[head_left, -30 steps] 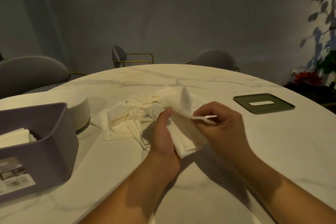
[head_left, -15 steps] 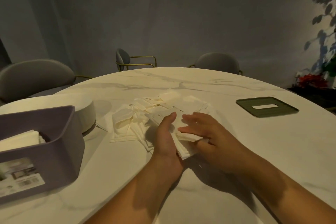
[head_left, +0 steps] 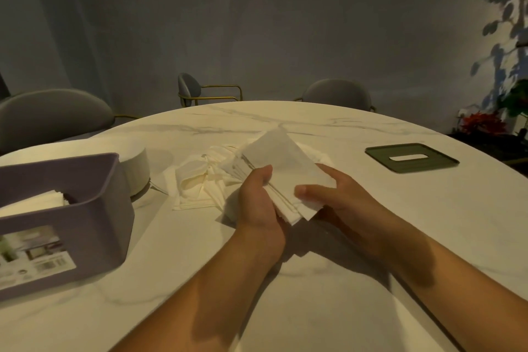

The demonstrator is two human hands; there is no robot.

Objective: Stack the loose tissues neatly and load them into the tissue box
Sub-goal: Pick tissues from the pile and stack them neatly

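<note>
A stack of white tissues (head_left: 281,168) is held between both hands, lifted and tilted above the marble table (head_left: 371,237). My left hand (head_left: 258,203) grips its left side, thumb on top. On the stack's right edge, my right hand (head_left: 340,191) clasps it with the thumb over the top sheet. A messy pile of loose tissues (head_left: 200,183) lies on the table just left of the stack. The purple tissue box (head_left: 85,208) stands open at the left with some tissues (head_left: 31,203) inside.
The box's dark green lid (head_left: 411,157) with a slot lies at the right. A white round object (head_left: 137,166) sits behind the box. Grey chairs (head_left: 51,117) ring the table's far side. Plants (head_left: 485,123) stand at the right wall.
A second ago my right hand held a single tissue up; it laid it on the stack and pressed it. Now both hands have lifted the stack off the table.
</note>
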